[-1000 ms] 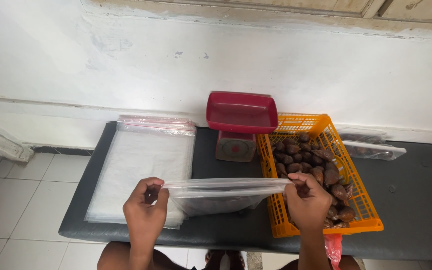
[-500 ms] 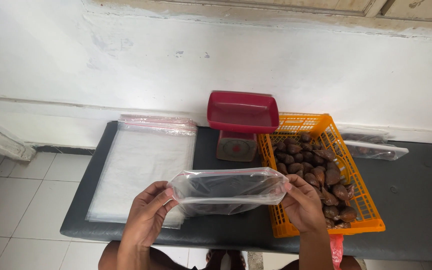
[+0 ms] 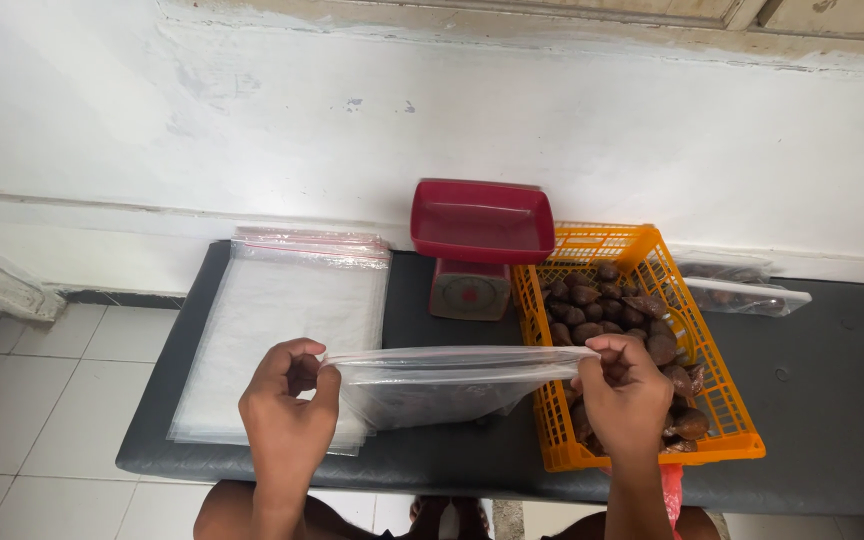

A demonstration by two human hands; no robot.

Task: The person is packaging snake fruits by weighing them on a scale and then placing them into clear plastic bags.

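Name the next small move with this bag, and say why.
Probably pull the clear bag's mouth apart. Left hand and right hand pinch its top edge, stretched flat and shut, beside the orange basket of brown fruit.

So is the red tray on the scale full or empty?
Empty. The red tray on the scale shows only its bare inside; the brown fruits lie in the orange basket.

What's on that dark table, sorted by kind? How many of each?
Clear bag held between left hand and right hand: 1
Stack of clear bags: 1
Red scale: 1
Orange basket of brown fruit: 1
Filled bag at right: 1
Total: 5
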